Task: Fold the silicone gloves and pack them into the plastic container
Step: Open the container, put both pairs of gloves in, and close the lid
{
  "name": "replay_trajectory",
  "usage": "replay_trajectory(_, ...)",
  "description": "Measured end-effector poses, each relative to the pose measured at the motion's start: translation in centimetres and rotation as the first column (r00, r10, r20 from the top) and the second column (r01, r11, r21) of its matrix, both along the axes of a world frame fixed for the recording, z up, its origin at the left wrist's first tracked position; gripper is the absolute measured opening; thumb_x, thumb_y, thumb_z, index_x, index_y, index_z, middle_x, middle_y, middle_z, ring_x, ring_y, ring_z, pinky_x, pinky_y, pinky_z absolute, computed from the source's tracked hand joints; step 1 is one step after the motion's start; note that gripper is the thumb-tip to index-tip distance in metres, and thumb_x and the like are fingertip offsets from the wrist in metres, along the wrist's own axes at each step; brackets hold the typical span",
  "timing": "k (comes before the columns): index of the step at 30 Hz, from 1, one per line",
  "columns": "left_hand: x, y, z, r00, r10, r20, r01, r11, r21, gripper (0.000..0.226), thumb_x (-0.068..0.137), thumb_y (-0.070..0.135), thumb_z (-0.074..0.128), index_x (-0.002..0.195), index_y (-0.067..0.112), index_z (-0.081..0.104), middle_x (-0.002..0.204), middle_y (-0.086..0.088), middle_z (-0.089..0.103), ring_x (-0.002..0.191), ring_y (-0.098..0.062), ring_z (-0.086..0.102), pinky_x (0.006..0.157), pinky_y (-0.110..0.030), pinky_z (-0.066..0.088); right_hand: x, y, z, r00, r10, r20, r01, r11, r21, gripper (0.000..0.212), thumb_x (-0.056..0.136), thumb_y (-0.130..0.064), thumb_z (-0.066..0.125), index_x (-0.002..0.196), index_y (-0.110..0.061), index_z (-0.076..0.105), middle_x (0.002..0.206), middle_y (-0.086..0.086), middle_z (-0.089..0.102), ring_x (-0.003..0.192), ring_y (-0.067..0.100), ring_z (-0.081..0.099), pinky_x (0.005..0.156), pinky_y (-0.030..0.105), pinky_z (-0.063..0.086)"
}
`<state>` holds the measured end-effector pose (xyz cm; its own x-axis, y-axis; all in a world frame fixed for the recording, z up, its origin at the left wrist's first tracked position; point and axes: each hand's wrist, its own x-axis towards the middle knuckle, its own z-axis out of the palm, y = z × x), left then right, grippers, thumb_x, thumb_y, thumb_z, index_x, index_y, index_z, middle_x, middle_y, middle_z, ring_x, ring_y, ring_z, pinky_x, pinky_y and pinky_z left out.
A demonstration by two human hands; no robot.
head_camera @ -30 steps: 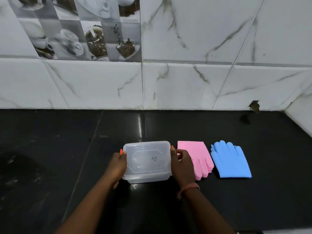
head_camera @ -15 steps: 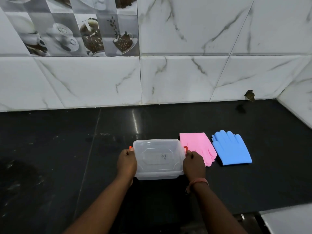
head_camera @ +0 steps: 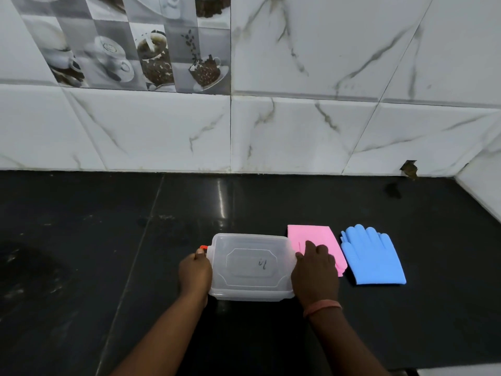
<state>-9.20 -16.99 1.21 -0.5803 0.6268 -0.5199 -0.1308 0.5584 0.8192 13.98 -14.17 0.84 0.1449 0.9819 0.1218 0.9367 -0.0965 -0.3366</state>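
The clear plastic box with its lid on (head_camera: 250, 267) sits near the front edge of the black shiny tabletop (head_camera: 81, 240). The left hand (head_camera: 195, 272) and the right hand (head_camera: 314, 272) hold its two short sides. The pink silicone glove (head_camera: 311, 236) and blue silicone glove (head_camera: 372, 256) lie flat beside it, toward the right edge. Nothing looks folded or packed yet.
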Motion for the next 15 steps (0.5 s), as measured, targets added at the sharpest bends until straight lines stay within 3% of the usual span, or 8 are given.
replay_trajectory(2,-0.2,-0.1,-0.3,0.992,0.0,0.123,0.004,0.999,-0.034,0.033,0.103,0.026,0.05,0.094,0.002,0.071,0.096,-0.019,0.073,0.089,-0.038,0.071,0.087,-0.051,0.059,-0.5,0.6,0.8,0.983,0.181,0.042,-0.185,0.974,0.131,0.056,0.091,-0.054,0.059,0.137,-0.023,0.053,0.138,0.009,0.054,0.125,0.031,0.05,0.101,0.049,0.045)
replay_trajectory(4,-0.5,-0.4,-0.5,0.965,-0.062,0.254,0.07,0.997,-0.023,0.023,0.093,0.005,0.049,0.08,-0.001,0.067,0.075,-0.019,0.069,0.063,-0.032,0.068,0.065,-0.041,0.056,-1.5,1.2,1.6,0.907,0.419,-0.04,-0.42,0.907,-0.036,0.103,0.07,-0.086,0.052,0.154,-0.035,0.023,0.157,0.004,0.029,0.146,0.03,0.023,0.114,0.053,0.025)
replay_trajectory(5,-0.6,-0.6,-0.5,0.946,-0.081,0.314,0.093,0.995,-0.023,0.025,0.089,-0.001,0.048,0.072,0.0,0.066,0.064,-0.017,0.067,0.051,-0.029,0.065,0.059,-0.036,0.053,-2.2,1.5,1.6,0.841,0.536,-0.072,-0.54,0.826,-0.161,0.126,0.056,-0.095,0.053,0.156,-0.039,0.003,0.165,0.004,0.011,0.152,0.03,0.003,0.119,0.056,0.011)
replay_trajectory(7,-0.9,-1.0,-0.7,0.896,-0.098,0.433,0.113,0.994,-0.01,0.033,0.092,-0.003,0.051,0.067,0.002,0.073,0.06,-0.015,0.07,0.047,-0.03,0.068,0.055,-0.037,0.058,-3.4,1.9,1.3,0.697,0.717,-0.018,-0.675,0.647,-0.354,0.148,0.042,-0.095,0.062,0.151,-0.042,-0.024,0.165,0.009,-0.018,0.148,0.034,-0.027,0.117,0.06,-0.015)
replay_trajectory(9,-0.9,-1.1,-0.5,0.858,-0.112,0.502,0.124,0.992,0.009,0.03,0.096,0.0,0.055,0.076,0.002,0.078,0.069,-0.018,0.075,0.056,-0.032,0.072,0.056,-0.04,0.062,-3.9,2.4,0.9,0.61,0.79,0.061,-0.709,0.578,-0.404,0.146,0.047,-0.087,0.07,0.149,-0.042,-0.025,0.163,0.012,-0.021,0.147,0.038,-0.027,0.114,0.06,-0.021)
replay_trajectory(12,-0.9,-0.9,-0.2,0.836,-0.11,0.538,0.129,0.992,0.002,0.02,0.1,-0.001,0.054,0.095,0.0,0.074,0.08,-0.021,0.075,0.07,-0.037,0.07,0.065,-0.045,0.061,-3.6,3.1,1.1,0.62,0.783,0.04,-0.738,0.6,-0.308,0.132,0.054,-0.078,0.074,0.153,-0.039,-0.005,0.159,0.009,0.001,0.148,0.037,-0.005,0.117,0.057,-0.013)
replay_trajectory(15,-1.1,-0.8,-0.2,0.816,-0.092,0.571,0.123,0.992,-0.017,0.021,0.098,-0.004,0.057,0.088,-0.001,0.075,0.082,-0.023,0.072,0.076,-0.039,0.066,0.089,-0.058,0.055,-3.4,3.0,1.1,0.589,0.808,-0.009,-0.788,0.572,-0.229,0.12,0.058,-0.075,0.073,0.151,-0.039,0.007,0.155,0.005,0.011,0.146,0.032,0.005,0.121,0.057,-0.005)
